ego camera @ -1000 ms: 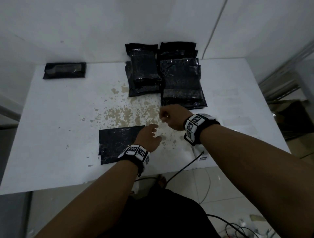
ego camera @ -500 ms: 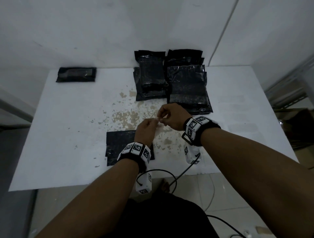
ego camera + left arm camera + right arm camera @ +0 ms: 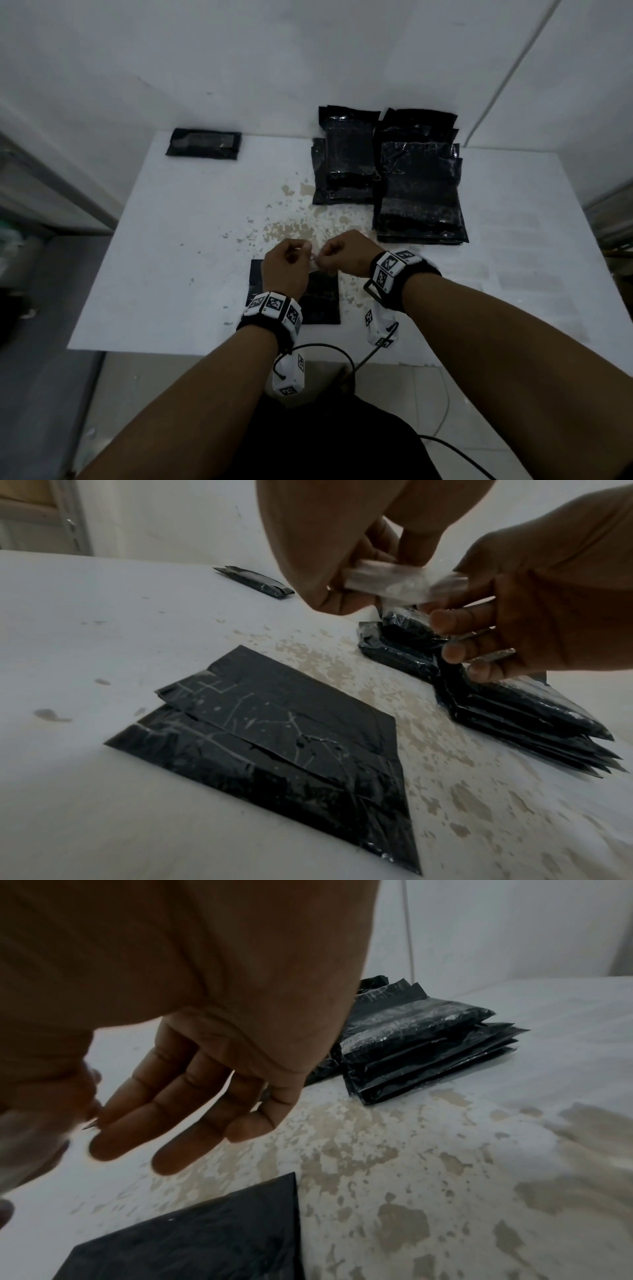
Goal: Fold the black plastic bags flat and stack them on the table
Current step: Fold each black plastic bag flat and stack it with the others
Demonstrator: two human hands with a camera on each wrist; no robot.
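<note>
Both hands meet above the table point(image 3: 164, 260), left hand point(image 3: 329, 547) and right hand point(image 3: 534, 588) each pinching a small clear plastic strip point(image 3: 387, 584). The flat black bag point(image 3: 291, 745) lies beneath them, at 6 o'clock from the packs of black bags point(image 3: 419, 192). It looks thin, limp and slick; best gripped by an edge or corner.

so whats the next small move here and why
Probably get rid of the clear strip: both the left hand and the right hand pinch it above the table, so neither is free. The flat black bag below lies untouched; set the strip aside, then fold that bag.
</note>
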